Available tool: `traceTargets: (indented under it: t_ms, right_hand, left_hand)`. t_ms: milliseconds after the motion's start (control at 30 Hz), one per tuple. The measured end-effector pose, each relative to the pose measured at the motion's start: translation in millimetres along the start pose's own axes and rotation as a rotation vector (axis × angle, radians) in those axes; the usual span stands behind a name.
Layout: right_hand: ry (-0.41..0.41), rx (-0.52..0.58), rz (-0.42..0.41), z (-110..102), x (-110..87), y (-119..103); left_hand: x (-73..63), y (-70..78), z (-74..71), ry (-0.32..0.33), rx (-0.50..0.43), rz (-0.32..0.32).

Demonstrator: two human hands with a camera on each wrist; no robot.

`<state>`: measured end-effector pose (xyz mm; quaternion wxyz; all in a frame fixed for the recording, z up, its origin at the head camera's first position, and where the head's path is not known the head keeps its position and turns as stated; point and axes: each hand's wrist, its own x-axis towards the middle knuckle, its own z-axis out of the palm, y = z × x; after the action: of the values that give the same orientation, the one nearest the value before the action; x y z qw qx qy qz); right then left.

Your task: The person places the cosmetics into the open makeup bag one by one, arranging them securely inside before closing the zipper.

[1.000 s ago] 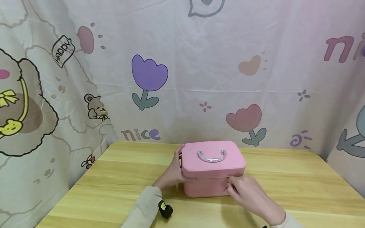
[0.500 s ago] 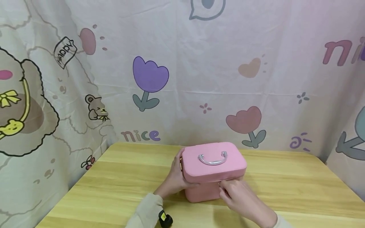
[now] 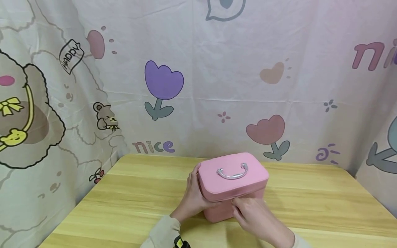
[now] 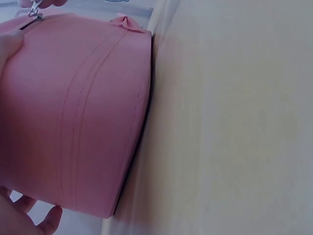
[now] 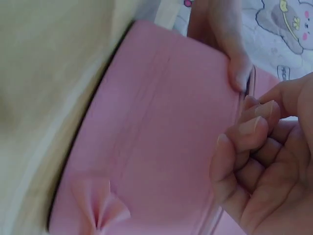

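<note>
A pink vanity case point(image 3: 217, 172) with a silver handle point(image 3: 233, 175) on its lid stands on the wooden table. My left hand point(image 3: 196, 194) grips its left side, thumb along the front seam and fingers round the back. In the left wrist view a metal zipper pull point(image 4: 35, 7) stands out from the seam, and a short stretch of zipper beside it is parted. My right hand point(image 3: 250, 210) pinches that pull at the front, fingers curled. A pink bow point(image 5: 100, 203) decorates the front face; in the head view the right hand hides it.
The wooden table point(image 3: 130, 193) reaches out on both sides of the case. Behind it hangs a printed cloth point(image 3: 214, 69) with flowers and cartoon figures. A black wrist device point(image 3: 181, 243) sits at the left sleeve.
The right hand has slid leftward along the front seam with the zipper pull, toward the left thumb. The case has turned a little, its front left corner coming nearer. The left hand keeps its grip.
</note>
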<state>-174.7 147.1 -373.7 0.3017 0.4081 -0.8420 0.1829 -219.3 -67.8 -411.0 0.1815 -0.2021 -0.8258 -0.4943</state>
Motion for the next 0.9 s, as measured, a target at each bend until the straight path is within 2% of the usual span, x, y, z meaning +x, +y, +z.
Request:
traceTargets:
  t_ms: [100, 233, 533, 700, 900]
  right_hand:
    - [0.021, -0.004, -0.041, 4.0, 0.4, -1.0]
    - [0.037, -0.002, -0.054, 6.8, 0.8, -3.3]
    - [0.036, 0.025, -0.119, 14.4, 7.4, -10.6]
    - [0.025, 0.061, -0.115, 16.6, 8.4, -13.4]
    - [-0.018, 0.076, -0.091, 14.7, 12.0, -18.3]
  left_hand:
    - [0.0, 0.5, 0.8, 0.017, 0.020, 0.026]
    - [-0.2, 0.2, 1.9, 0.034, 0.031, 0.048]
    - [-1.9, 2.3, 3.8, 0.037, 0.016, 0.035]
    - [-3.8, 3.7, 4.5, 0.039, 0.024, 0.028]
    - [-4.4, 7.3, 6.6, 0.065, 0.094, 0.059]
